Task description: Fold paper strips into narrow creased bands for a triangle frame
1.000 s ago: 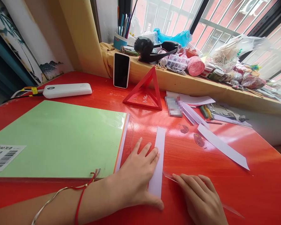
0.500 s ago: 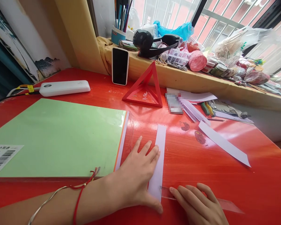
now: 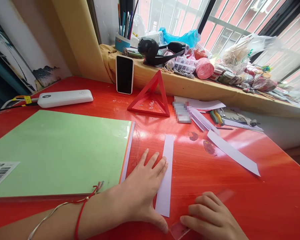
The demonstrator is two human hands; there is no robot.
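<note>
Narrow, pale-lilac paper strip [image 3: 167, 180] lying flat on the red table [image 3: 270, 206], a clear straightedge [image 3: 178, 230] near its lower end; the straightedge's middle is hidden by the right hand [image 3: 211, 216], itself cut off below; left hand [image 3: 138, 190] splayed, touching the strip, right hand curled, gripping the straightedge

At far left on the red desk [image 3: 277, 200], a white oblong device [image 3: 67, 98] is joined to cables [image 3: 32, 104]. A smartphone [image 3: 124, 74] is propped against the far ledge [image 3: 205, 88], where a pot [image 3: 122, 44] is set left of a blue plastic bag [image 3: 182, 37].
</note>
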